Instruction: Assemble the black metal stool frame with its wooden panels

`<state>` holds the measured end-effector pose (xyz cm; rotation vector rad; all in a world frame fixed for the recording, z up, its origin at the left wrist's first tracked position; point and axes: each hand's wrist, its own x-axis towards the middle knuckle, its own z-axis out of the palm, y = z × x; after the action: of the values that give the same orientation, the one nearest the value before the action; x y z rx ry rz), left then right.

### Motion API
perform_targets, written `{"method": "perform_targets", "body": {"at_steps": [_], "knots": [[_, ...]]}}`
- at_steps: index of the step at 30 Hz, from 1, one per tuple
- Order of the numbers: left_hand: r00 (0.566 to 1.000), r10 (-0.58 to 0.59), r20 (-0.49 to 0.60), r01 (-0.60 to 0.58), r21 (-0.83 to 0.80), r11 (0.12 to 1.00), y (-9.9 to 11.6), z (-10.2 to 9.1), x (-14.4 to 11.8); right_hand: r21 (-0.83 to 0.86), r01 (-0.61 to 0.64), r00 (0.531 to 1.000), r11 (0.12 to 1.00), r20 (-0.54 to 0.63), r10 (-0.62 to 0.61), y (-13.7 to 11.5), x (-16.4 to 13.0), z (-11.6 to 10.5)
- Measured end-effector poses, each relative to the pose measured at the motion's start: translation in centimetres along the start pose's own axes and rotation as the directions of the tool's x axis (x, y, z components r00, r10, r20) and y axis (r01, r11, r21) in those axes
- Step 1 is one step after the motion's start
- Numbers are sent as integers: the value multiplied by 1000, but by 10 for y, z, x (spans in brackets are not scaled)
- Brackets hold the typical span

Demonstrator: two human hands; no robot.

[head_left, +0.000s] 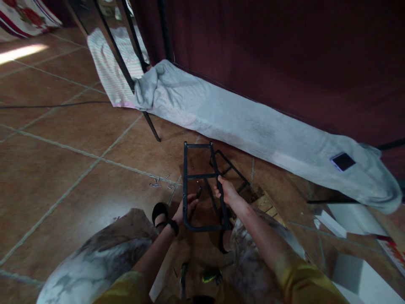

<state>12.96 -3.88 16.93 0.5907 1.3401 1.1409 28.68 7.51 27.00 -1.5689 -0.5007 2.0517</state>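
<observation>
A black metal frame [199, 176] with rounded lower corners and a crossbar stands between my knees. My right hand [228, 192] is closed around its right side bar, just below the crossbar. Behind the left side bar, my left hand [189, 206] pinches a small dark piece [198, 193], whose kind I cannot make out. The bar covers part of that hand. A second black frame section [232, 164] shows behind the first, to its right. Several screws [155, 182] lie loose on the tiles to the left.
A yellow-and-black screwdriver [210, 275] and a metal tool [183, 274] lie on the floor near me. Ahead, a cloth-covered rail [230, 114] carries a phone [343, 161]. Wooden slats [265, 204] are by my right leg. White packaging [351, 270] lies at right.
</observation>
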Motion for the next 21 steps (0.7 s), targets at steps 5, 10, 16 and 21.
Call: {"method": "perform_targets", "body": {"at_steps": [5, 10, 16, 21], "knots": [[988, 154, 34, -157, 139, 978, -6, 21, 6, -2, -2, 1000, 1000, -23, 2, -1, -1, 1], [954, 301, 10, -290, 298, 909, -7, 31, 19, -9, -7, 1000, 1000, -20, 7, -2, -2, 2], [908, 419, -27, -367, 434, 823, -4, 42, 31, 4, -17, 1000, 1000, -8, 17, -2, 0, 2], [871, 490, -42, -416, 468, 780, 2, 56, 44, 11, 14, 1000, 1000, 9, -14, 1, 2, 0]]}}
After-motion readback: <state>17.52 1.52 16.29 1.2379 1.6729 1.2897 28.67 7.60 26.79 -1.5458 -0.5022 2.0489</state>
